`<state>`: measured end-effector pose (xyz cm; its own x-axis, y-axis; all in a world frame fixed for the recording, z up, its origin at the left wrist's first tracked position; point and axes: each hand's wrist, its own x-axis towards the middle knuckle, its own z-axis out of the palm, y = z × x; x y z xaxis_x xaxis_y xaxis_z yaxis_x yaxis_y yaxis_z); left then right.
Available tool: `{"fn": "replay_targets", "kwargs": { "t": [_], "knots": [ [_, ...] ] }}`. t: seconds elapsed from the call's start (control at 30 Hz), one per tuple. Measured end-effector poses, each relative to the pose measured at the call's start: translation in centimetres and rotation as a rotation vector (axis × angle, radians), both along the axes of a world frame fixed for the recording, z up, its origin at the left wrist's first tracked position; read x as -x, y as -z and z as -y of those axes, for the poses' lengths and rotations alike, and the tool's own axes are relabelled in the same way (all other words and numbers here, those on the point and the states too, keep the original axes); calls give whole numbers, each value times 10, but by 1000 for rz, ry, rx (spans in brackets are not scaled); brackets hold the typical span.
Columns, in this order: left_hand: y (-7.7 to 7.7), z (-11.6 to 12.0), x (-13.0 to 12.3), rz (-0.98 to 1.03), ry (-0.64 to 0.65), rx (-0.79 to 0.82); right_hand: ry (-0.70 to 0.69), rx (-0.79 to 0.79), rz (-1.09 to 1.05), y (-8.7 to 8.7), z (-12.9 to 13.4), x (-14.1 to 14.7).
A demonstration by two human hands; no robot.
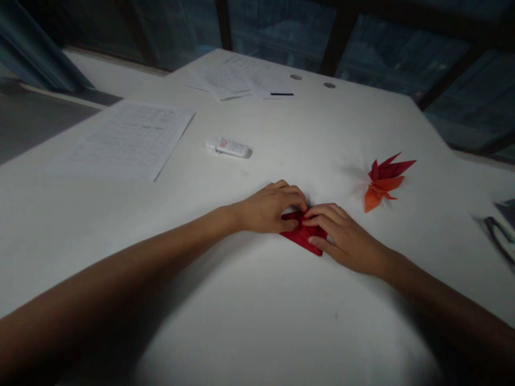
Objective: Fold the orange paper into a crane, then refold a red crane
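A folded piece of red paper (302, 236) lies on the white table (257, 311) between my two hands. My left hand (273, 206) is on its left part, with thumb and fingers closed on the paper's upper left edge. From the right, my right hand (341, 233) grips the paper with bent fingers on top and the thumb near its lower right corner. The fingertips of both hands almost meet at the paper's upper edge. Parts of the paper are hidden under the fingers.
Red and orange folded paper figures (384, 182) stand to the right. A white device (229, 147) lies behind my left hand. Printed sheets (132, 134) are at the left, more papers (237, 78) and two small round discs (329, 85) at the back. A dark object (499, 238) is at the right edge.
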<state>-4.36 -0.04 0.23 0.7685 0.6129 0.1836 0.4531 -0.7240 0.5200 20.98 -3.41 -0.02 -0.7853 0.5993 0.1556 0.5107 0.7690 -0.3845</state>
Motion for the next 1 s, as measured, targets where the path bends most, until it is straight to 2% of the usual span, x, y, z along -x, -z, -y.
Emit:
{"fn": "replay_targets", "kwargs": {
  "t": [0.2, 0.4, 0.53, 0.6, 0.77, 1.0],
  "knots": [
    [3, 3, -1, -10, -45, -27, -22, -5, 68, -3, -1, -1],
    [3, 4, -3, 6, -62, -29, -9, 32, -26, 3, -4, -3],
    [3, 3, -3, 71, -54, -20, 108, -16, -242, 10, -5, -6],
    [4, 3, -3, 111, -88, -10, 184, -72, -302, 12, -5, -6],
    [8, 4, -2, 166, -236, 29, 218, -101, -258, 10, -2, -2],
    [7, 2, -2, 199, -145, 7, 214, -92, -227, 6, 3, 2]
  ]
}}
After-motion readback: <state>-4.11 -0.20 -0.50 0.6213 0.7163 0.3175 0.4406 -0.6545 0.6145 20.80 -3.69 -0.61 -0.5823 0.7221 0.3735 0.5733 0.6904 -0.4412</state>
